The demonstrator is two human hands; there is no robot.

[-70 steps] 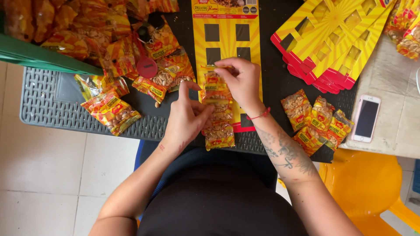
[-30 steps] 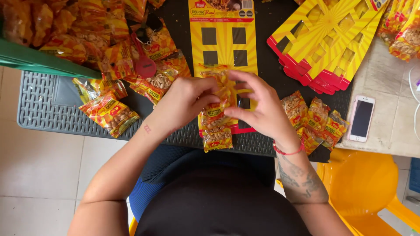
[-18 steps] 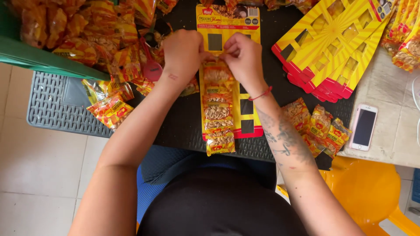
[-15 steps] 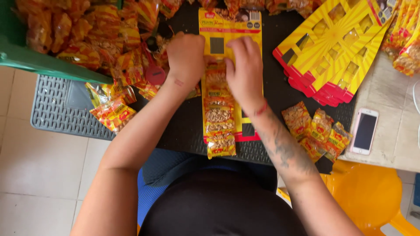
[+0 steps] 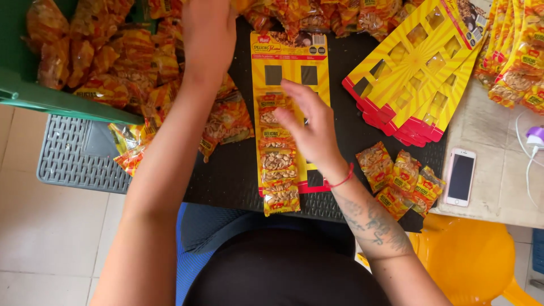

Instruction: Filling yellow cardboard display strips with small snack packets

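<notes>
Yellow card stack (image 5: 416, 59), phone (image 5: 459, 177) and loose packets (image 5: 399, 180) flank right hand (image 5: 309, 127).

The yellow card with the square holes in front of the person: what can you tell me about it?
The yellow card looks like thin printed cardboard with a sunburst pattern, a red band below its printed header and a red bottom edge. It lies flat on the black table, long side pointing away from the person. Two dark square holes show near its top. A column of peanut packets covers its left half, overhanging the bottom edge. The right hand rests over its middle.

Red-yellow snack pkts (image 5: 277, 156) on card (image 5: 289, 62)
</notes>
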